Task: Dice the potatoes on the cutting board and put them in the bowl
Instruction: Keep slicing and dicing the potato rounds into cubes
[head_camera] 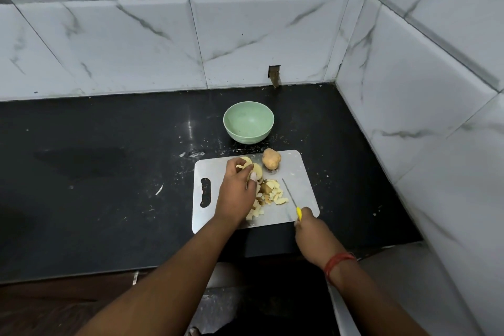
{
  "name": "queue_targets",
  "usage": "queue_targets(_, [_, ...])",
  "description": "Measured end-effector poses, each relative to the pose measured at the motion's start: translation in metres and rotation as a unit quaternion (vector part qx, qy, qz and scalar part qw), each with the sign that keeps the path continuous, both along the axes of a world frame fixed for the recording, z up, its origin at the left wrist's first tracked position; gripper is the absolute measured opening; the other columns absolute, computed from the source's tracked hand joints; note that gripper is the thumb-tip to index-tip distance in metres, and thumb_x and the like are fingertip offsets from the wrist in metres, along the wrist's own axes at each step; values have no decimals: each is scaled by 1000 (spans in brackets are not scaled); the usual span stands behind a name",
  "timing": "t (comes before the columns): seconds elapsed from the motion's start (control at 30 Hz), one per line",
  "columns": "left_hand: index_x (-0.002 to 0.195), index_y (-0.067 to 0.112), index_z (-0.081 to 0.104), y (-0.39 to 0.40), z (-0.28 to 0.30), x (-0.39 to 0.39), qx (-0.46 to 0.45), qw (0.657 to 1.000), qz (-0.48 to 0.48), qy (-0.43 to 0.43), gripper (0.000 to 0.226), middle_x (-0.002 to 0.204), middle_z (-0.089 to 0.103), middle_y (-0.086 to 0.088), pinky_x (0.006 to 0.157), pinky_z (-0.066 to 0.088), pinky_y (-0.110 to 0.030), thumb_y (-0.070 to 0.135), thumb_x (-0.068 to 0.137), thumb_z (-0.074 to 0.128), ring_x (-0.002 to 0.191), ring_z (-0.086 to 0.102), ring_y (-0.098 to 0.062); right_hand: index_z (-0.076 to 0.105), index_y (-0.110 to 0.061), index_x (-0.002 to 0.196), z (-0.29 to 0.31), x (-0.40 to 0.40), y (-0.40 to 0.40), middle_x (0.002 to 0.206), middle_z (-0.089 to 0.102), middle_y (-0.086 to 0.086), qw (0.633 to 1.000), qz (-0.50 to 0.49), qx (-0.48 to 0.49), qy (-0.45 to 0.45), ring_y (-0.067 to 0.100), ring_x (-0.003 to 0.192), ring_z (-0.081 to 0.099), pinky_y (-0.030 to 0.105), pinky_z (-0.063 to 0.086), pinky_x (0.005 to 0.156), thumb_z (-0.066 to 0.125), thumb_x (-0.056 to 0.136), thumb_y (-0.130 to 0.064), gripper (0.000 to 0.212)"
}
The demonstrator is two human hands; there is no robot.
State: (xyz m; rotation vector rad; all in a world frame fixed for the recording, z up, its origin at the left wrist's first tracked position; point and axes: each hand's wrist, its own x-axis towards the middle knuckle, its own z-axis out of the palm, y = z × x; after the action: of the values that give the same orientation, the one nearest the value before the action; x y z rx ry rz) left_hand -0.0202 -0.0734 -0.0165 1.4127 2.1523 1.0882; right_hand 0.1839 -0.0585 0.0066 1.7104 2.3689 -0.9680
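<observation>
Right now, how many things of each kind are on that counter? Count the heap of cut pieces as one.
Bowl, green and with nothing in it: 1
Cutting board: 1
Knife, held by the right hand: 1
Whole potato: 1
Part-cut potato under the left hand: 1
Heap of diced pieces: 1
Total: 6
</observation>
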Motion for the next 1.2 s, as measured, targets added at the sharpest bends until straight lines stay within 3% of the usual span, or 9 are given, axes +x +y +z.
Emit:
queue_targets(0.1, [135, 8, 64, -4, 0, -5, 16, 998, 47, -43, 36, 134, 40, 7, 98, 52, -32, 11, 101, 53, 110, 54, -9, 40, -13, 104, 5, -11, 1, 84, 56, 7, 999, 40, -11, 23, 23, 72, 55, 30, 39, 62, 38, 102, -21, 8])
queue_targets(0.27, [131, 9, 67, -10, 4, -9, 17, 987, 123, -99, 32, 132, 44, 7, 73, 36, 4, 10, 102, 54, 98, 47, 22, 49, -18, 121, 13, -35, 6, 101, 63, 9, 992, 4, -50, 114, 24, 87, 60, 30, 44, 70, 38, 102, -25, 23])
queue_targets(0.5, [129, 5, 67, -19, 0, -13, 35, 984, 128, -115, 30, 130, 45, 3, 71, 43, 0, 6, 101, 53, 98, 48, 21, 38, -35, 145, 18, -66, 28, 129, 58, 10, 992, 26, -82, 91, 28, 107, 59, 33, 48, 94, 38, 95, -17, 53])
queue_targets(0.63, [131, 10, 67, -24, -2, -17, 25, 988, 124, -87, 32, 127, 44, 9, 79, 39, -3, 11, 101, 55, 106, 50, 0, 40, -34, 146, 19, -74, 34, 132, 57, 5, 990, 14, -101, 93, 25, 106, 58, 26, 47, 83, 39, 92, -15, 57])
queue_targets(0.73, [131, 7, 66, -27, -1, -19, 30, 988, 120, -97, 32, 127, 44, 6, 79, 37, 0, 9, 102, 54, 106, 49, 6, 55, -29, 130, 21, -71, 36, 112, 61, 1, 992, 38, -94, 76, 20, 86, 56, 23, 43, 62, 38, 92, -12, 44])
queue_targets(0.93, [133, 6, 65, -29, 3, -19, 30, 989, 106, -94, 33, 128, 43, 5, 74, 37, 1, 9, 103, 53, 98, 47, 18, 59, -31, 126, 9, -55, 34, 119, 65, 1, 996, 29, -51, 62, 22, 100, 61, 29, 49, 87, 42, 91, -20, 40])
queue_targets(1.03, [135, 7, 64, -29, 6, -13, 23, 995, 80, -61, 36, 130, 42, 7, 73, 36, 2, 7, 101, 52, 94, 46, 21, 62, -33, 118, 4, -51, 33, 106, 67, -4, 991, 0, -65, 115, 16, 86, 59, 25, 45, 71, 43, 94, -23, 32])
queue_targets(1.13, [137, 9, 63, -24, 11, -4, 9, 999, 44, -31, 40, 133, 41, 8, 79, 40, -2, 6, 99, 51, 90, 52, 11, 64, -31, 104, 7, -46, 37, 87, 63, -1, 971, -107, -85, 195, 16, 67, 56, 24, 41, 53, 45, 91, -16, 27])
queue_targets(1.2, [139, 9, 61, -19, 13, 6, 6, 1000, -4, -21, 41, 137, 40, 7, 95, 46, -18, 9, 98, 53, 103, 54, 0, 64, -31, 103, 10, -39, 44, 80, 61, 3, 941, -215, -84, 247, 19, 59, 54, 25, 41, 45, 46, 90, -14, 28])
